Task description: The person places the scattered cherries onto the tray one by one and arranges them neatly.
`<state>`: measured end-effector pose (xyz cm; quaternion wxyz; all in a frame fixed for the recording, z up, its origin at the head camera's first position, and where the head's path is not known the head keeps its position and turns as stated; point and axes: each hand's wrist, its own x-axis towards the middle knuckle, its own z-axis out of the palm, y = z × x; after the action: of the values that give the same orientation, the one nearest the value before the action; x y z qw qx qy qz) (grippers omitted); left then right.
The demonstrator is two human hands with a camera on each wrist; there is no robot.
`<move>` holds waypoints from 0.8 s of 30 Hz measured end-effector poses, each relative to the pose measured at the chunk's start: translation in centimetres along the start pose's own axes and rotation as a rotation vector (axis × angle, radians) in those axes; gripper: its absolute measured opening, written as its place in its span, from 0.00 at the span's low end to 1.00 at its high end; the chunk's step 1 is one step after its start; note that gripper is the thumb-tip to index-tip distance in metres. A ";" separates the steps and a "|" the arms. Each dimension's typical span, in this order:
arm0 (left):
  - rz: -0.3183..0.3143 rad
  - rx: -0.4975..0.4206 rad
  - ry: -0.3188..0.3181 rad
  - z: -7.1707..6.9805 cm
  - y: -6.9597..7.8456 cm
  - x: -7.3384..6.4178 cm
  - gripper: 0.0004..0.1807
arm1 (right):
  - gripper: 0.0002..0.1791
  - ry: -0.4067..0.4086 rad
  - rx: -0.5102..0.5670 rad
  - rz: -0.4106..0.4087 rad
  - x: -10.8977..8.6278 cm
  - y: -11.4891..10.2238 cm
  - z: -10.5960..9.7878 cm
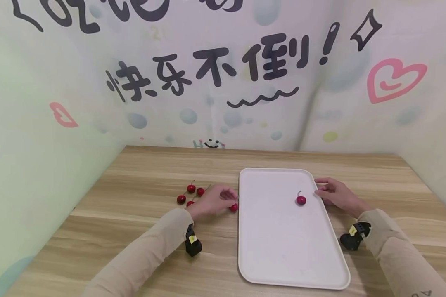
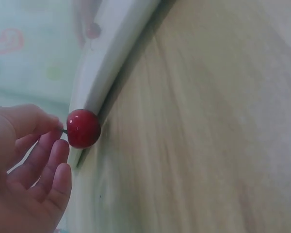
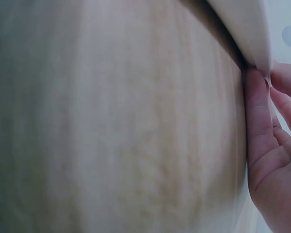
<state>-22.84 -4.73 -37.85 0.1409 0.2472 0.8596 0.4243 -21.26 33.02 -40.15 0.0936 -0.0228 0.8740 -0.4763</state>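
Note:
My left hand (image 1: 214, 202) pinches a red cherry (image 2: 83, 128) by its stem, just beside the left edge of the white tray (image 1: 282, 239). In the left wrist view the cherry hangs off the fingertips, close to the tray's outer wall. At the tray's right edge, my right hand (image 1: 336, 194) grips the rim between thumb and fingers, as the right wrist view shows up close. Another cherry (image 1: 301, 200), its stem pointing up, lies on the tray toward the upper right.
Several loose cherries (image 1: 181, 199) lie on the wooden table (image 1: 134, 218) to the left of the tray, some partly behind the left hand. A printed cloth (image 1: 208, 115) hangs along the table's back edge.

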 end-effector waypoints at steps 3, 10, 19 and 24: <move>-0.022 -0.013 0.001 -0.2 0.4 0.0 0.05 | 0.33 -0.003 -0.005 0.003 0.0 -0.1 0.0; -0.017 -0.005 0.001 -0.3 1.9 0.6 0.08 | 0.33 -0.008 -0.003 0.008 -0.1 -0.2 -0.1; 0.071 0.013 -0.112 1.4 4.8 2.0 0.09 | 0.32 -0.005 0.008 0.014 -0.1 -0.3 -0.1; 0.064 0.034 -0.124 2.4 6.2 2.8 0.08 | 0.33 -0.006 0.010 0.018 -0.1 -0.5 -0.1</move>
<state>-22.23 1.60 -34.47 0.1760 0.3028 0.8480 0.3978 -21.18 32.87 -39.70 0.1005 -0.0159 0.8715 -0.4797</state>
